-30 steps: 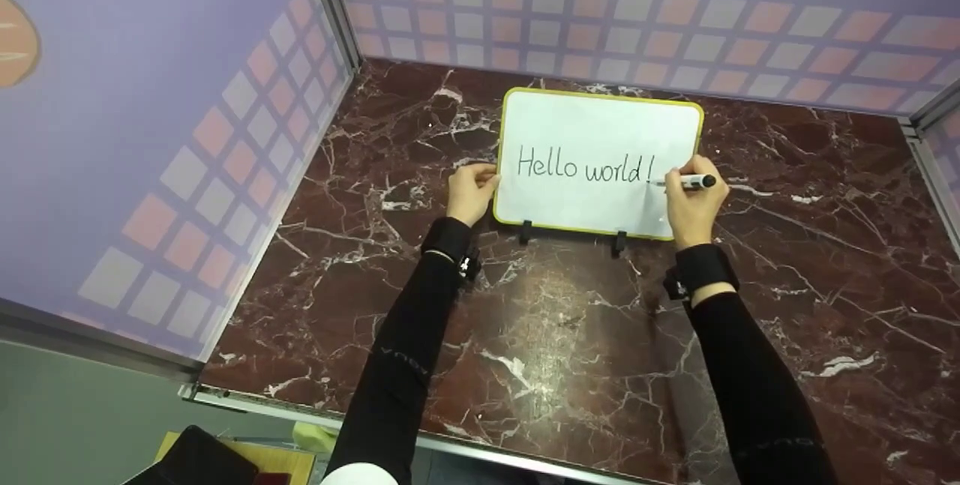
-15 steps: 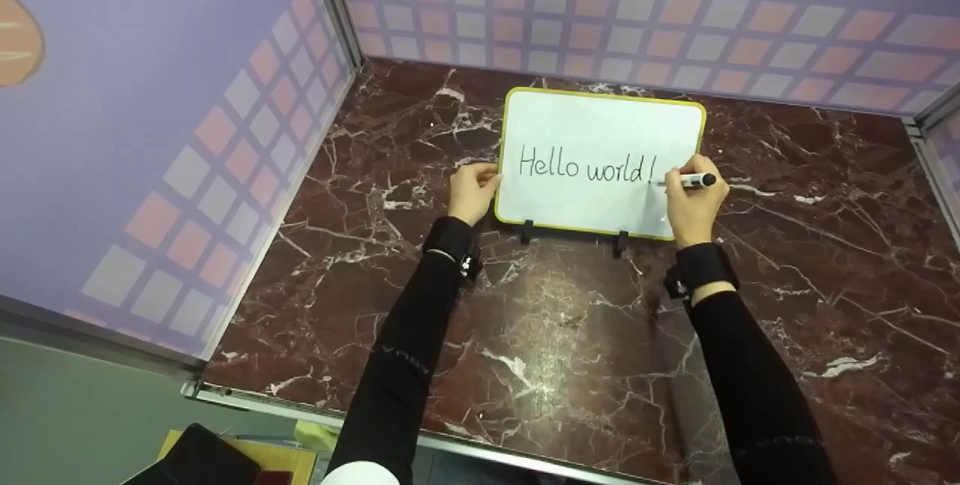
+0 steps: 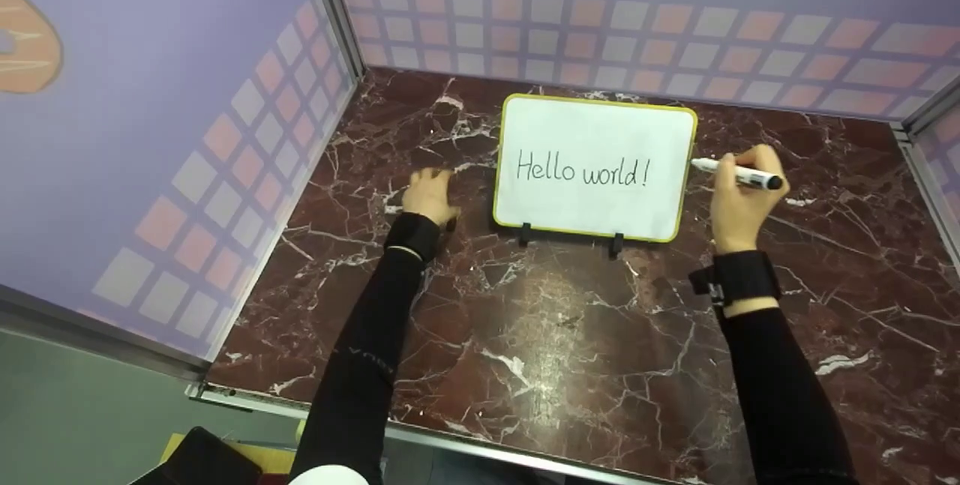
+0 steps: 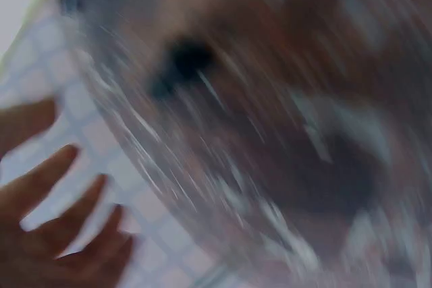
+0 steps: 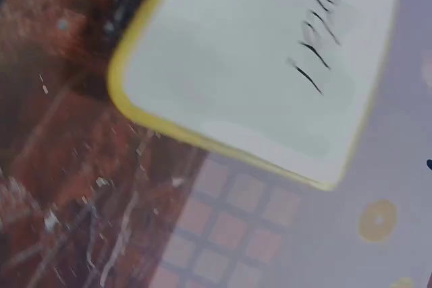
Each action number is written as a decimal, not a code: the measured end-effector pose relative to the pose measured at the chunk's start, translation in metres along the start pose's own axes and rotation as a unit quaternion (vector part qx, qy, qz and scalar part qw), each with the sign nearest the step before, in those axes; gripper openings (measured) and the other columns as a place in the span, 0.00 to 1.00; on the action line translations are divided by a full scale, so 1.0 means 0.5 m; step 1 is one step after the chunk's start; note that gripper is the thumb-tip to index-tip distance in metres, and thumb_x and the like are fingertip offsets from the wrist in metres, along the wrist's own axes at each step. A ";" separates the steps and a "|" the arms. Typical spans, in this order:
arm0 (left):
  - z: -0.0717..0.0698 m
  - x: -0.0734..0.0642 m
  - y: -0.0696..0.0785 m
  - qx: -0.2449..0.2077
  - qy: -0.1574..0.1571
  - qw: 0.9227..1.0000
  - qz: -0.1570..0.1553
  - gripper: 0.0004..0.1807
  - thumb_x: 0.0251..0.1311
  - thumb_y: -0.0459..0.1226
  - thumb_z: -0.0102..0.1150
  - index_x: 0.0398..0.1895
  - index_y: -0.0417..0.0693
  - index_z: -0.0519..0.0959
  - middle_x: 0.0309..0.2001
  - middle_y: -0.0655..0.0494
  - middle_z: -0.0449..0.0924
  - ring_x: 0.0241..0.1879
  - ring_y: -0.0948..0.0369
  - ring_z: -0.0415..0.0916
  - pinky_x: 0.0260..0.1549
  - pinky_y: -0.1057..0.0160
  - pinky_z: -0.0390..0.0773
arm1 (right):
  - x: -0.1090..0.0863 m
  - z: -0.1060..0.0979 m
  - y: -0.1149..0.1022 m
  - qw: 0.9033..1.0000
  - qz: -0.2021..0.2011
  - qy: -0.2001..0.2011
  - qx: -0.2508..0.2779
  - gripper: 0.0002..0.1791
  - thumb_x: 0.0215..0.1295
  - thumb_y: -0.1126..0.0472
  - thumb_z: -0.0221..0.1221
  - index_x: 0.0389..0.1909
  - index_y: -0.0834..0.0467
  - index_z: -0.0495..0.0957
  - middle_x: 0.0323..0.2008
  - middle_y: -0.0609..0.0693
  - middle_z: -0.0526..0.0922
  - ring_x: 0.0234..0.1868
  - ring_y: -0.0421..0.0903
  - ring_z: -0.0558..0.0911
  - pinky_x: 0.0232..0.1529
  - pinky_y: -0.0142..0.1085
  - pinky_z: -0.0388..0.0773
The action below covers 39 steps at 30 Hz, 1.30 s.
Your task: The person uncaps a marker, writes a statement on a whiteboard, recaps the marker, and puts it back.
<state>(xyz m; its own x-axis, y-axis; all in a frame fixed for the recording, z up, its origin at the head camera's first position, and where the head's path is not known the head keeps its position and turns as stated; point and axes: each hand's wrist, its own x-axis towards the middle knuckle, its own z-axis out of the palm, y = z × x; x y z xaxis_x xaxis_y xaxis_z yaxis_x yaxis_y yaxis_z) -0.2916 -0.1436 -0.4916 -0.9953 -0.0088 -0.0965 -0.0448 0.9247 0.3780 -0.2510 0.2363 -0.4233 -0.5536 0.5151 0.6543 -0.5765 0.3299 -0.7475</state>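
A whiteboard (image 3: 600, 129) with a yellow frame stands propped up, bearing the handwritten words "Hello world!" in black. My right hand (image 3: 735, 211), just off the board's right edge, pinches a white marker (image 3: 756, 177) with a black end. The marker's tip points left, close to the yellow frame. To the left of the board, my left hand (image 3: 429, 196) is over the table, apart from the frame and holding nothing visible. Its fingers (image 4: 47, 173) are spread in the left wrist view, which is blurred. The right wrist view takes in the board's corner (image 5: 223, 59), but neither hand nor marker.
Two black feet, a left one (image 3: 525, 234) and a right one (image 3: 616, 245), carry the board's lower edge. Beneath lies a dark red marble table (image 3: 555, 335). Purple panels with a tile pattern (image 3: 585, 43) wall off its back and sides. Below the front edge is a black item (image 3: 199, 459).
My left hand has let go of the board's left edge and moved left. My right hand has drawn the marker off the board, moving right. The writing looks the same.
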 end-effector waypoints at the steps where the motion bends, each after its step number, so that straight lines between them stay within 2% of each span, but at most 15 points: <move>1: 0.000 -0.005 -0.008 0.016 -0.022 0.999 -0.020 0.42 0.55 0.47 0.70 0.72 0.43 0.64 0.70 0.39 0.64 0.70 0.42 0.60 0.66 0.43 0.70 | 0.005 -0.009 -0.006 1.000 0.000 0.008 0.004 0.25 0.54 0.78 0.52 0.13 0.45 0.65 0.17 0.39 0.66 0.21 0.34 0.65 0.28 0.25 0.60; 3: 0.007 -0.010 -0.021 0.024 -0.053 0.997 -0.056 0.50 0.53 0.52 0.71 0.73 0.39 0.58 0.71 0.36 0.62 0.71 0.41 0.59 0.67 0.43 0.68 | 0.012 -0.024 -0.011 1.000 0.005 0.021 0.008 0.25 0.56 0.78 0.53 0.14 0.44 0.65 0.17 0.38 0.66 0.20 0.34 0.65 0.26 0.25 0.60; 6: 0.025 -0.010 -0.032 0.014 -0.047 0.995 -0.092 0.51 0.52 0.57 0.70 0.70 0.33 0.62 0.67 0.34 0.69 0.66 0.40 0.68 0.64 0.45 0.73 | 0.015 -0.044 0.000 0.998 0.030 0.033 0.045 0.22 0.58 0.77 0.54 0.15 0.48 0.67 0.17 0.40 0.69 0.18 0.35 0.68 0.24 0.25 0.64; 10: 0.046 -0.002 -0.040 0.016 -0.016 0.994 -0.106 0.35 0.53 0.52 0.72 0.54 0.34 0.77 0.55 0.36 0.80 0.55 0.42 0.80 0.51 0.45 0.82 | 0.005 -0.060 0.021 0.985 0.083 0.053 0.142 0.17 0.61 0.77 0.56 0.18 0.55 0.70 0.18 0.47 0.72 0.17 0.40 0.73 0.23 0.29 0.72; 15: 0.052 0.000 -0.052 -0.001 0.017 0.995 -0.093 0.19 0.52 0.44 0.74 0.38 0.36 0.83 0.46 0.38 0.85 0.47 0.42 0.84 0.45 0.45 0.84 | -0.012 -0.063 0.032 0.964 0.137 0.086 0.212 0.16 0.61 0.78 0.57 0.18 0.59 0.70 0.19 0.51 0.72 0.17 0.43 0.74 0.20 0.30 0.75; 17: 0.045 -0.006 -0.052 -0.023 0.051 0.996 -0.063 0.16 0.52 0.40 0.74 0.35 0.36 0.83 0.42 0.39 0.86 0.45 0.42 0.84 0.44 0.45 0.84 | -0.017 -0.065 0.033 0.953 0.160 0.096 0.237 0.16 0.62 0.78 0.56 0.18 0.60 0.69 0.19 0.52 0.72 0.16 0.44 0.74 0.19 0.30 0.74; 19: 0.036 -0.013 -0.045 -0.049 0.094 0.994 -0.018 0.13 0.53 0.37 0.74 0.34 0.35 0.83 0.40 0.39 0.87 0.43 0.42 0.84 0.44 0.46 0.83 | -0.019 -0.067 0.033 0.935 0.189 0.108 0.280 0.16 0.63 0.78 0.56 0.18 0.61 0.67 0.19 0.54 0.73 0.15 0.45 0.75 0.18 0.30 0.73; 22: 0.018 -0.024 -0.014 -0.070 0.158 0.983 0.064 0.10 0.53 0.33 0.72 0.34 0.36 0.82 0.38 0.40 0.87 0.41 0.43 0.84 0.43 0.47 0.83 | -0.021 -0.068 0.030 0.902 0.232 0.116 0.347 0.16 0.65 0.78 0.54 0.19 0.63 0.65 0.19 0.55 0.73 0.15 0.45 0.75 0.18 0.30 0.74; 24: 0.005 -0.034 0.020 -0.071 0.184 0.973 0.117 0.09 0.53 0.32 0.70 0.35 0.37 0.83 0.37 0.42 0.86 0.40 0.45 0.84 0.43 0.50 0.83 | -0.025 -0.067 0.028 0.883 0.257 0.112 0.378 0.16 0.66 0.77 0.53 0.20 0.64 0.63 0.19 0.55 0.73 0.15 0.45 0.76 0.18 0.29 0.75; 27: -0.012 -0.057 0.079 -0.077 0.196 0.959 0.190 0.09 0.54 0.32 0.69 0.38 0.38 0.84 0.39 0.44 0.87 0.41 0.48 0.84 0.46 0.53 0.83 | -0.038 -0.055 0.021 0.857 0.299 0.076 0.412 0.16 0.68 0.76 0.52 0.21 0.63 0.63 0.20 0.54 0.74 0.16 0.45 0.77 0.19 0.28 0.76; 30: -0.024 -0.085 0.138 -0.097 0.178 0.945 0.257 0.09 0.56 0.32 0.68 0.40 0.38 0.85 0.41 0.45 0.87 0.42 0.50 0.84 0.49 0.56 0.83 | -0.056 -0.037 0.011 0.843 0.325 0.019 0.427 0.15 0.69 0.77 0.50 0.22 0.63 0.66 0.20 0.54 0.76 0.18 0.45 0.78 0.20 0.28 0.76; 31: -0.027 -0.094 0.155 -0.102 0.170 0.940 0.276 0.09 0.56 0.32 0.67 0.41 0.39 0.85 0.42 0.45 0.87 0.42 0.50 0.84 0.50 0.57 0.83 | -0.063 -0.030 0.008 0.841 0.331 -0.003 0.429 0.14 0.69 0.77 0.50 0.23 0.63 0.67 0.21 0.54 0.77 0.18 0.46 0.78 0.21 0.28 0.77; 33: -0.030 -0.108 0.183 -0.103 0.154 0.933 0.307 0.10 0.58 0.33 0.67 0.42 0.40 0.85 0.42 0.46 0.87 0.41 0.52 0.85 0.49 0.58 0.83 | -0.078 -0.017 0.001 0.846 0.329 -0.045 0.418 0.13 0.68 0.78 0.51 0.23 0.64 0.69 0.22 0.55 0.78 0.20 0.46 0.79 0.24 0.29 0.78; 35: -0.029 -0.119 0.203 -0.096 0.147 0.927 0.330 0.10 0.59 0.34 0.66 0.43 0.40 0.86 0.40 0.47 0.87 0.40 0.53 0.84 0.46 0.60 0.84 | -0.092 -0.004 -0.005 0.858 0.318 -0.079 0.395 0.12 0.66 0.78 0.54 0.24 0.65 0.72 0.24 0.56 0.80 0.22 0.46 0.80 0.26 0.30 0.80; 39: -0.026 -0.133 0.223 -0.091 0.139 0.922 0.350 0.10 0.60 0.34 0.66 0.43 0.41 0.86 0.40 0.48 0.86 0.39 0.54 0.83 0.44 0.60 0.83 | -0.114 0.015 -0.014 0.887 0.291 -0.132 0.332 0.07 0.63 0.77 0.59 0.26 0.66 0.78 0.28 0.56 0.84 0.25 0.46 0.83 0.31 0.31 0.82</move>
<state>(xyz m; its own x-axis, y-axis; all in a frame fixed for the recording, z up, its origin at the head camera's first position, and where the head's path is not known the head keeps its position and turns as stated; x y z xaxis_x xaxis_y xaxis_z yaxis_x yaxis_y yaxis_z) -0.2316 -0.0450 -0.4311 -0.7677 0.4464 0.4597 0.6291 0.6614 0.4084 -0.2200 0.1985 -0.4544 -0.9452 0.2122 0.2483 -0.3241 -0.5160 -0.7929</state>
